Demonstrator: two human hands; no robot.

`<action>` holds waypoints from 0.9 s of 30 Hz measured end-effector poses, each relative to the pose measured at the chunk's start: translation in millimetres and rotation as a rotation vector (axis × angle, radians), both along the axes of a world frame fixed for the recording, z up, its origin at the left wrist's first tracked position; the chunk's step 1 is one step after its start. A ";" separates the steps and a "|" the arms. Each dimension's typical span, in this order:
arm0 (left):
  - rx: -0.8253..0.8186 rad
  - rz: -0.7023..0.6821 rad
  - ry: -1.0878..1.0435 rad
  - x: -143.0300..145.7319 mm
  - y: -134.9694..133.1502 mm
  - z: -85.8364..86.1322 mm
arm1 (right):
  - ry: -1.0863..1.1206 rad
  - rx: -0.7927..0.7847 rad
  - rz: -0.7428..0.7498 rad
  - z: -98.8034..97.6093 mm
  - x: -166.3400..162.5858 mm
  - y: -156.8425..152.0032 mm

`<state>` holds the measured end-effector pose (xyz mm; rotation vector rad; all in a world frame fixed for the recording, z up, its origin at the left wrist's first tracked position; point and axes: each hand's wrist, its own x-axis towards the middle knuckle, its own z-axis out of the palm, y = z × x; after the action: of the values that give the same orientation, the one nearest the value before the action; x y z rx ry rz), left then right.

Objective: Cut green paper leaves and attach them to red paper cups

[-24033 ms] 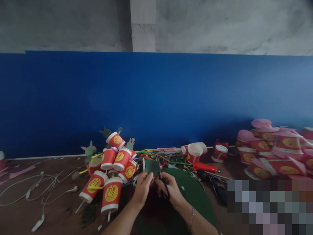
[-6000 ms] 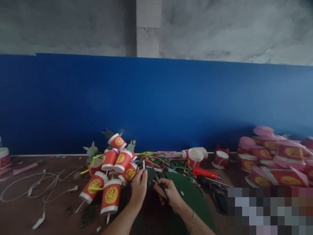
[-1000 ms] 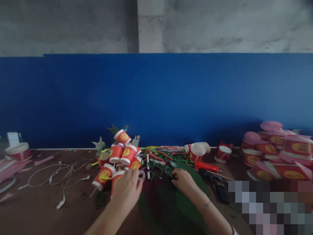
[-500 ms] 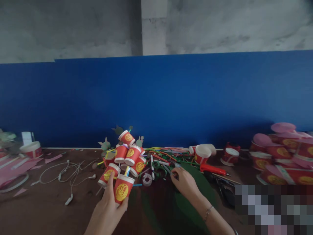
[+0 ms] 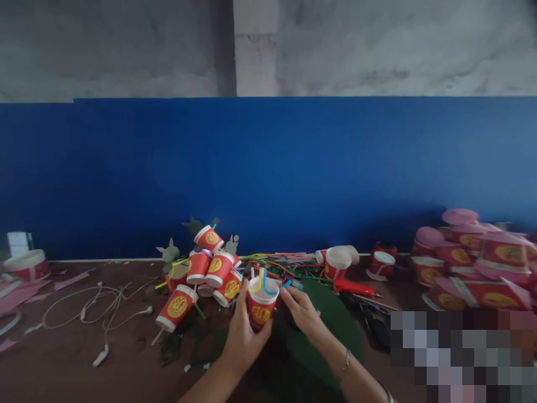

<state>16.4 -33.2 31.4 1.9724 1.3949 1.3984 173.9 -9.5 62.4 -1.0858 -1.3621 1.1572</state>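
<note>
While the left hand (image 5: 244, 334) closes around a red paper cup (image 5: 260, 311) just below the middle of the frame, its thumb runs up the cup's left side and its fingers wrap behind and beneath. The cup stands upright with its round gold emblem facing the camera. Two bent straws (image 5: 262, 280), one yellow and one blue, rise out of its white rim. The right hand (image 5: 301, 312) sits just to the right of the cup, fingers curled toward the rim and touching or nearly touching it; whether it pinches anything cannot be told. A thin bracelet (image 5: 345, 361) circles that wrist. Under both hands a dark green sheet (image 5: 335, 324) lies on the brown tabletop (image 5: 62, 358). Left of the held cup, a heap of red cups (image 5: 207, 267) lies tumbled, most on their sides, with small green paper cutouts (image 5: 192, 225) poking up above it. Behind the hands, loose straws (image 5: 279, 261) of many colours spread along the foot of the blue wall band (image 5: 268, 173). Right of them a white-rimmed cup (image 5: 337, 263) stands near a red-handled tool (image 5: 353, 287). A white earphone cable (image 5: 100, 296) loops across the table at lower left, and at the right edge sits a cluster of pink-trimmed cups (image 5: 470, 257).
</note>
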 end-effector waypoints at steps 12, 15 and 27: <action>0.048 0.146 0.006 -11.7 4.4 -2.5 | -1.065 0.252 0.123 -0.3 10.4 -10.3; 0.079 0.138 0.043 -11.5 4.2 -3.6 | -1.125 0.234 0.165 -2.4 8.8 -14.3; 0.008 -0.026 0.128 -9.7 -3.6 -5.0 | -1.027 0.037 0.082 -1.1 25.2 2.7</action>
<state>6.6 -36.8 26.4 2.1111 1.4135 1.2885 199.1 -6.8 61.3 -1.7105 -2.1925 0.5907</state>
